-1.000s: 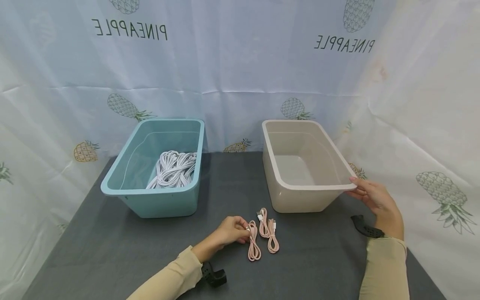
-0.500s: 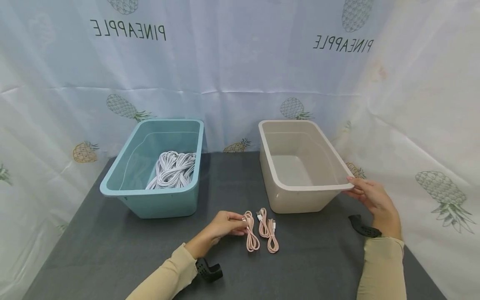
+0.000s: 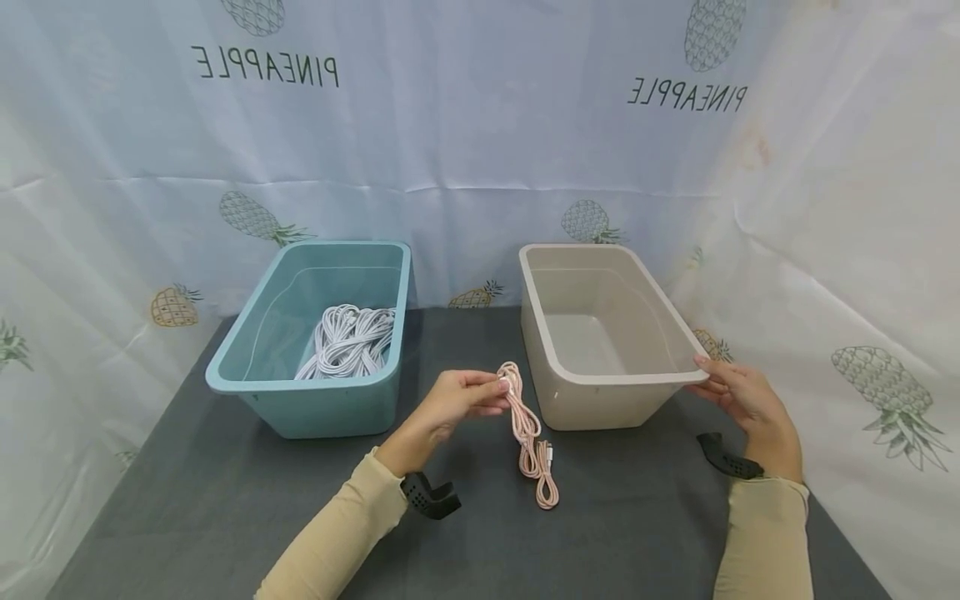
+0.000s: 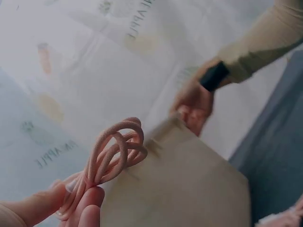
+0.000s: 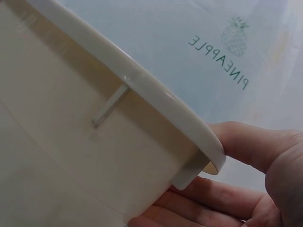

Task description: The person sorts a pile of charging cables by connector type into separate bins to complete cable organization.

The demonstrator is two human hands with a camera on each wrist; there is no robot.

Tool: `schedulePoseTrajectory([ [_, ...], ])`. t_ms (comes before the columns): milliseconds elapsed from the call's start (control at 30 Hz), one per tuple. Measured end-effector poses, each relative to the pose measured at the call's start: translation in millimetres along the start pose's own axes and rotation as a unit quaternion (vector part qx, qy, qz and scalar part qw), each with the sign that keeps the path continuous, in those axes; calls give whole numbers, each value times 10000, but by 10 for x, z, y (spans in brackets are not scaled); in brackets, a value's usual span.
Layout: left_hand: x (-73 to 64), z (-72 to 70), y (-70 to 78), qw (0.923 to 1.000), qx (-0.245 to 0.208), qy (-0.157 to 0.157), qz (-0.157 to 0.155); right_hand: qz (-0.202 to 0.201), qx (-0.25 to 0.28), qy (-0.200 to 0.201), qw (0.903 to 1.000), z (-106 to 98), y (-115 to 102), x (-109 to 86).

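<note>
My left hand pinches a coiled pink cable between thumb and fingers, raised off the table left of the beige bin. In the left wrist view the cable's loops stick up beyond the fingertips. More coiled pink cable lies on the table below, partly hidden behind the raised one. At the bin's front right corner my right hand grips the rim; in the right wrist view the thumb is on the rim and the other fingers lie beneath it. The bin's visible floor is bare.
A teal bin stands on the left, with a heap of white cables inside. Dark cloth covers the table. Behind and at the sides hangs a pale curtain printed with pineapples.
My left hand has picked up the leftmost pink cable and carried it away from me, up toward the beige bin. The bin has shifted slightly left, with my right hand still gripping its corner.
</note>
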State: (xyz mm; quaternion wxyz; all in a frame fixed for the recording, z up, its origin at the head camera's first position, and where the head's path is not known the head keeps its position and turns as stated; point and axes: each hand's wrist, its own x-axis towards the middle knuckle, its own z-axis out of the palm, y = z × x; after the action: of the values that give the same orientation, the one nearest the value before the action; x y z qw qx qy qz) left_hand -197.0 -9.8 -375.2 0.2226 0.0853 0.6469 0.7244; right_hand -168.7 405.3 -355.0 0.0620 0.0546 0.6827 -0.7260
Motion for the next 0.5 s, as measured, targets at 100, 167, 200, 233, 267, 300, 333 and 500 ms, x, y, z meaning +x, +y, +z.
schedulePoseTrajectory([
  [100, 60, 90, 193, 9998, -177, 23, 129, -19, 12, -38, 10000, -8, 9, -3],
  [167, 111, 152, 296, 9996, -229, 34, 190, -63, 28, -85, 9999, -12, 17, -8],
  [200, 139, 182, 339, 9995, -235, 42, 214, -81, 31, -102, 9999, -14, 20, -10],
  [233, 171, 209, 378, 9995, -223, 61, 217, -97, 53, -110, 9999, -12, 20, -12],
  [267, 209, 235, 415, 9994, -240, 78, 223, -107, 69, -106, 9999, -12, 21, -12],
  [300, 248, 259, 450, 9994, -264, 109, 219, -100, 69, -91, 9999, -12, 21, -9],
  [333, 292, 279, 481, 9993, -281, 142, 219, -81, 57, -70, 9999, -11, 19, -8],
  [500, 531, 342, 628, 9983, -479, 319, 48, 24, 17, 37, 10000, -8, 4, 2],
])
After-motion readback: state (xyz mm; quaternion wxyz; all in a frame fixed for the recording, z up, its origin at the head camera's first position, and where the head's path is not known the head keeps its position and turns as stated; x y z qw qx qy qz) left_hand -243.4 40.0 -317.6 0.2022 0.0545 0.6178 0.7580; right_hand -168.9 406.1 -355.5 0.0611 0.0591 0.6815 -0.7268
